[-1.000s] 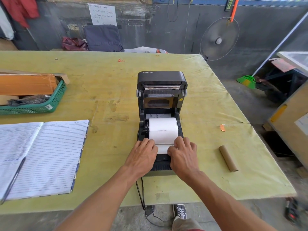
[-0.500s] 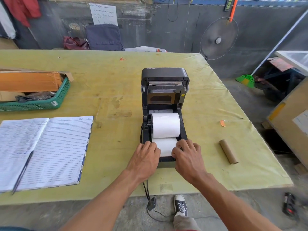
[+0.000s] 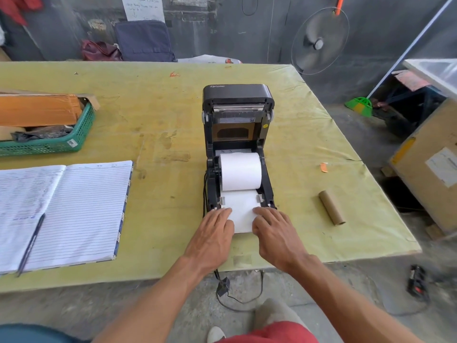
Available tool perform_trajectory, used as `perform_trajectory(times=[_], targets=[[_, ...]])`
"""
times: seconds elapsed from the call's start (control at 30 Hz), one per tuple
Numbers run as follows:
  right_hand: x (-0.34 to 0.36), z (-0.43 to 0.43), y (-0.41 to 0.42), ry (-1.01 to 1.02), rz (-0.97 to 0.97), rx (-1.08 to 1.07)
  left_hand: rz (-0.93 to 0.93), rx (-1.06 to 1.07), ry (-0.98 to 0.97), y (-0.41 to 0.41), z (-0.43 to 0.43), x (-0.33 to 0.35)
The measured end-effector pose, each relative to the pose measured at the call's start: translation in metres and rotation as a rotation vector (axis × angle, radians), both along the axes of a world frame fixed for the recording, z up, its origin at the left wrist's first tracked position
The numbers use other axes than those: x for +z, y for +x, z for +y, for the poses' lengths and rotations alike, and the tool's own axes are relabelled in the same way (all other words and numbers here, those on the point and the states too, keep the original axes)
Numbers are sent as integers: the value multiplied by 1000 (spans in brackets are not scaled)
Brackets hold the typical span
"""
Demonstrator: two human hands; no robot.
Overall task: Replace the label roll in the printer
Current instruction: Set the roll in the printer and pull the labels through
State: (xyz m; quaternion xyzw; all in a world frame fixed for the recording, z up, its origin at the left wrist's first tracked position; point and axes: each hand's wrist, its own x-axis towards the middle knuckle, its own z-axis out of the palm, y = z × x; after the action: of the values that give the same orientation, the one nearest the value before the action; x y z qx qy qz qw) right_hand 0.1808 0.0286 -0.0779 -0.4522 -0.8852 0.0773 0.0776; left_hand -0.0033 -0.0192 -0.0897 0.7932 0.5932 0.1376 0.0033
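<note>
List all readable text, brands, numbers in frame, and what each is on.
"Xprinter": brand on the open lid of the black printer.
Paper sheet on the wall: handwritten, too blurred to read.
Open notebook: handwriting on the left page, too small to read.
Strip label inside the printer lid: unreadable.
Sticker on the green basket: unreadable.
Label on the cardboard box at right: unreadable.

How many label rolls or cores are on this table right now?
2: a full white label roll seated in the open printer, and an empty cardboard core lying on the table right of the printer.
</note>
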Motion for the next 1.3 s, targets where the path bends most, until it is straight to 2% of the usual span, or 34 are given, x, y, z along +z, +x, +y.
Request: perform_trajectory(times=[0.17, 0.23, 0.37, 0.6, 0.77, 0.9, 1.1, 1.2, 1.3], targets=[[2, 11, 13, 1, -108, 108, -152, 19, -60, -4, 0, -6], [3, 15, 14, 16, -93, 121, -164, 14, -69, -3, -1, -4], [5, 16, 17, 3, -54, 116, -62, -4, -97, -3, -4, 0], [5, 11, 34, 20, -48, 212, 69, 125, -188, 13, -1, 5], [-1, 9, 40, -27, -140, 208, 93, 138, -241, 16, -8, 7], [1, 2, 35, -44, -121, 148, 72, 145, -281, 18, -10, 8], [9, -7, 32, -66, -202, 154, 77, 134, -314, 15, -13, 8], [19, -12, 26, -109, -155, 121, 86, 154, -367, 18, -12, 13], [27, -2, 20, -63, -135, 50, 113, 150, -423, 23, -15, 18]])
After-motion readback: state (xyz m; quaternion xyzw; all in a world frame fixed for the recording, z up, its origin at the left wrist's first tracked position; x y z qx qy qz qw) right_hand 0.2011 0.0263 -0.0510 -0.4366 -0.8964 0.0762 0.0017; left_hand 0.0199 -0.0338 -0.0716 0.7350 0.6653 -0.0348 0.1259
